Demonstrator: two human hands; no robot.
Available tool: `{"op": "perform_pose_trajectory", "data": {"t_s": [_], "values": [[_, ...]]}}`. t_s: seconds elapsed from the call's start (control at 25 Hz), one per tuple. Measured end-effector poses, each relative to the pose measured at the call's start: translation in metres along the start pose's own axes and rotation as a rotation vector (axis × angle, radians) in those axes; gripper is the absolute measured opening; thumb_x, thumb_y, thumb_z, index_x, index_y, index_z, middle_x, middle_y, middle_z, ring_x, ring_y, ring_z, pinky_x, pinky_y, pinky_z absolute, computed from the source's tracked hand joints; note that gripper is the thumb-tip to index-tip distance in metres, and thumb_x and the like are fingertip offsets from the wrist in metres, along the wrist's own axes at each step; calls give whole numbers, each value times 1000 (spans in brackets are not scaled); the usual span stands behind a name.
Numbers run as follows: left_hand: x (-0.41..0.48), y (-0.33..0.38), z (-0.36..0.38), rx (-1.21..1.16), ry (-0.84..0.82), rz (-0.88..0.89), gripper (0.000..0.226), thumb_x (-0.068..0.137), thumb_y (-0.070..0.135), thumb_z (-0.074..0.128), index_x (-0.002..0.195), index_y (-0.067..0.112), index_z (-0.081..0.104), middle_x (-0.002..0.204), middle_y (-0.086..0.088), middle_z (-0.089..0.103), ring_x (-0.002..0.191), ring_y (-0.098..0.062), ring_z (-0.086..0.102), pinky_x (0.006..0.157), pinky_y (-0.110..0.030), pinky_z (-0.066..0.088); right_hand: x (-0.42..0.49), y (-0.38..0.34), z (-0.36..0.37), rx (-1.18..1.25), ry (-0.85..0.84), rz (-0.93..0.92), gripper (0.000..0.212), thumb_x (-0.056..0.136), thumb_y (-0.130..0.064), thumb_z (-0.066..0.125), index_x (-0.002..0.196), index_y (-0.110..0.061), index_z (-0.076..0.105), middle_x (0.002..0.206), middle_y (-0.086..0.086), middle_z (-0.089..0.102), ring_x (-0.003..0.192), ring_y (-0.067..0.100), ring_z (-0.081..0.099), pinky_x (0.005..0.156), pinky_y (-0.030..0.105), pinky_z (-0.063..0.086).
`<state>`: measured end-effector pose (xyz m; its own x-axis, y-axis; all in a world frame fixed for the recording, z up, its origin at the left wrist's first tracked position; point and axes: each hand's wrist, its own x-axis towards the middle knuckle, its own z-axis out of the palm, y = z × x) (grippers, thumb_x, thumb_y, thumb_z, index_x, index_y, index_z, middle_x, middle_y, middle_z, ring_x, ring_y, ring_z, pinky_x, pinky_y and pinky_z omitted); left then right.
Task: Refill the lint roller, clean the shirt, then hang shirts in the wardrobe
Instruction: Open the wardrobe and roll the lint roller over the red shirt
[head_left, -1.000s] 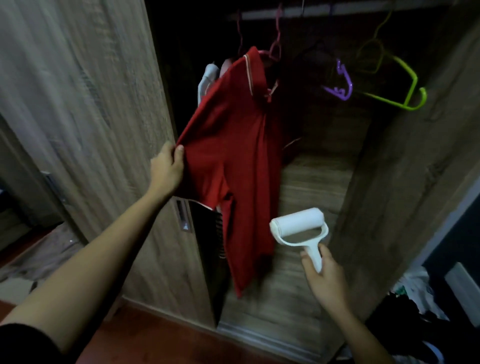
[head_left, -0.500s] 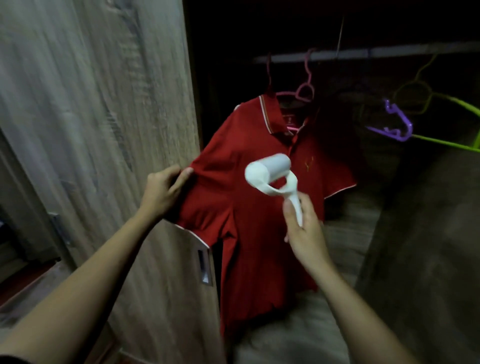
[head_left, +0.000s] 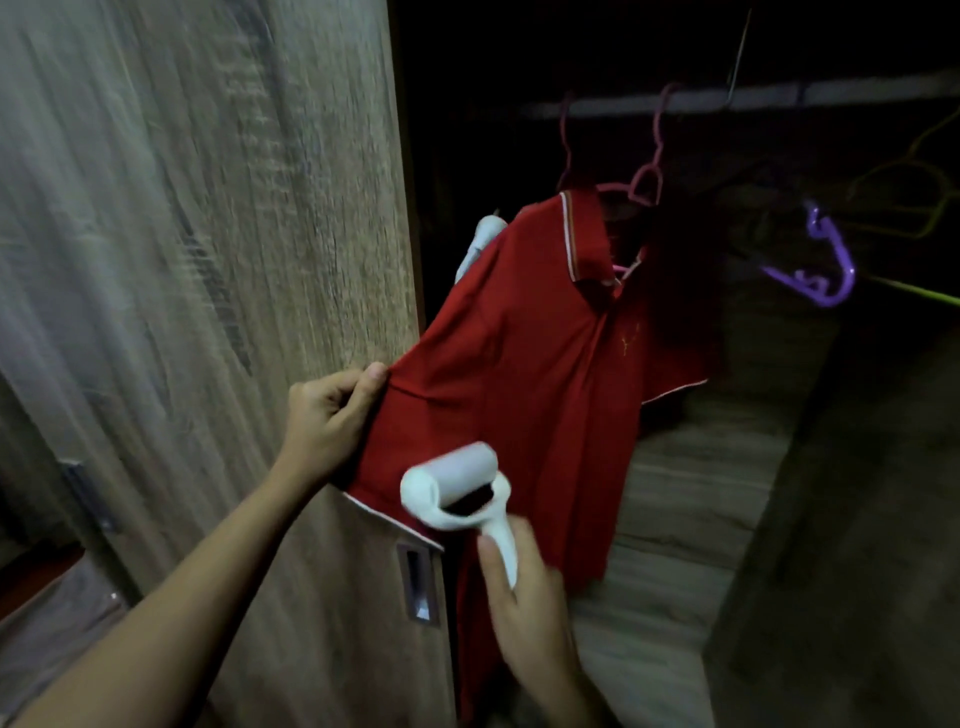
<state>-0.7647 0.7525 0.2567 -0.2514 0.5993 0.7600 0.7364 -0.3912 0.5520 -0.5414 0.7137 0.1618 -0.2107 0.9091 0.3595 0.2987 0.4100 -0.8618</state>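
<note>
Head view shows the red shirt (head_left: 524, 374) hanging on a pink hanger (head_left: 644, 182) from the rail (head_left: 779, 96) inside the dark wardrobe, just beside the door (head_left: 208, 260). Your left hand (head_left: 327, 415) has its fingers closed on the sleeve and pulls the cloth out flat. Your right hand (head_left: 524, 608) has its fingers wrapped tight on the handle of the roller (head_left: 457, 483). The white roll sits low on the front of the shirt, and it looks like it touches the cloth, but the blur makes that hard to tell.

Here is what could go wrong. If you pull the sleeve too hard, the shirt could slip off the hanger, or the hanger hook could jump off the rail. If you let the sleeve go loose, the cloth may bunch up and the sticky roll could grab it and fold it. The door edge is close, so a wide swing could bump the roller on it. A purple hanger (head_left: 821, 270) hangs well apart, to the right.
</note>
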Motion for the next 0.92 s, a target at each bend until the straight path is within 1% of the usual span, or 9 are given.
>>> {"op": "perform_pose_trajectory", "data": {"t_s": [0.12,0.2,0.28,0.48,0.52,0.6,0.68,0.8,0.92], "values": [[3,-3,-2,-26,-18,-5,62,87,48,48,56,-5,55,54,-3,41,57,-6,38,43,-38,33,76,-42,-24,-44,161,-144,12,93,-36,47,96,-25,52,55,-9,54,58,12,56,50,25,29],[3,-4,-2,-24,-27,4,64,87,49,48,56,-7,55,53,-3,41,57,-7,38,43,-38,33,120,-68,-39,-47,255,-227,22,94,-35,47,99,-15,54,64,-6,55,64,20,54,51,24,25],[2,-4,-2,-20,-42,11,66,87,49,48,55,-9,53,52,-5,40,54,-8,37,42,-38,31,121,-56,-31,-54,277,-258,22,94,-37,47,87,-17,52,63,-6,54,66,21,54,51,24,25],[4,0,-3,-28,-50,58,61,86,42,50,47,-4,44,48,-3,33,46,-3,29,42,-31,26,16,60,24,-70,154,56,61,69,-87,23,72,-33,49,54,-7,56,60,9,61,58,34,46],[4,0,-3,-27,-50,63,60,86,42,50,47,-3,43,47,-2,32,46,-3,28,42,-30,25,20,65,23,-89,173,57,57,71,-84,26,72,-32,49,54,-6,56,57,5,60,57,33,45],[4,-1,-4,-28,-58,59,62,86,45,51,47,-4,45,47,-2,32,46,-3,29,42,-31,26,69,37,7,-63,203,4,34,88,-57,43,69,-28,45,49,-4,51,48,-2,53,51,29,35],[4,-2,-5,-33,-62,48,69,86,53,50,50,-6,49,48,-4,34,47,-5,32,42,-32,27,128,-15,-24,-40,317,-152,25,93,-36,46,72,-23,44,50,-7,46,47,5,46,49,26,27],[2,2,-4,-58,-47,22,67,86,50,50,48,-5,44,49,0,31,47,-4,30,42,-32,25,157,-22,-39,-50,373,-255,21,94,-34,45,78,-20,48,56,-9,46,52,6,43,50,25,22],[1,6,-4,-70,-57,4,63,85,44,50,50,-7,43,51,-2,33,47,-5,30,43,-33,25,84,68,0,-68,183,49,32,87,-54,43,84,-25,57,65,0,63,59,-2,60,56,28,36]]}}
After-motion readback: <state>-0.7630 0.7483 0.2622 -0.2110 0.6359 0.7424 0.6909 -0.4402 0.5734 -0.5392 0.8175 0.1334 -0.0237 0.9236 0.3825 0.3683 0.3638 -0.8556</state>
